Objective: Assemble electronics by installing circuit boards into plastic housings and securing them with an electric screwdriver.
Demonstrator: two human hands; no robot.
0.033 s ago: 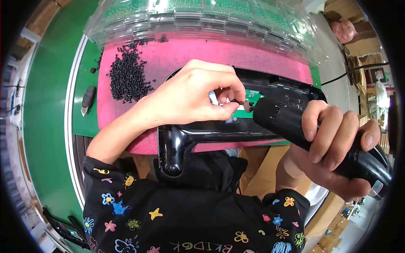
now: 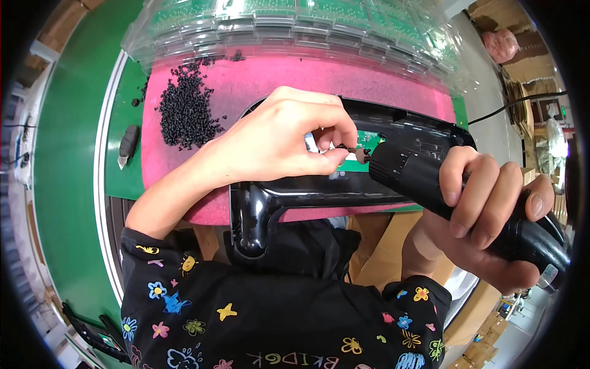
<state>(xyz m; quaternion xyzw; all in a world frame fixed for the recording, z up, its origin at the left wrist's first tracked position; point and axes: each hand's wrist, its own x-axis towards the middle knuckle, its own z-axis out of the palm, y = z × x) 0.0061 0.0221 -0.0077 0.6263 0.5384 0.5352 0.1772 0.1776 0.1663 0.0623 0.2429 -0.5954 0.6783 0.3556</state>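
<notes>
A heap of black screws (image 2: 184, 111) is seen at ten o'clock on the pink mat (image 2: 276, 77). One screw (image 2: 340, 146) is pinched by the left hand (image 2: 276, 138) at centre, over the black housing (image 2: 295, 200). At three o'clock, the driver (image 2: 430, 184) is gripped by the right hand (image 2: 485, 212).

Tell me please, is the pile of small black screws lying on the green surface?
No, the pile of small black screws lies on the pink mat, with only a few strays near the green surface.

Clear plastic blister trays (image 2: 295, 31) (green boards inside) line the far edge; brown cartons (image 2: 491, 320) lower right.
</notes>
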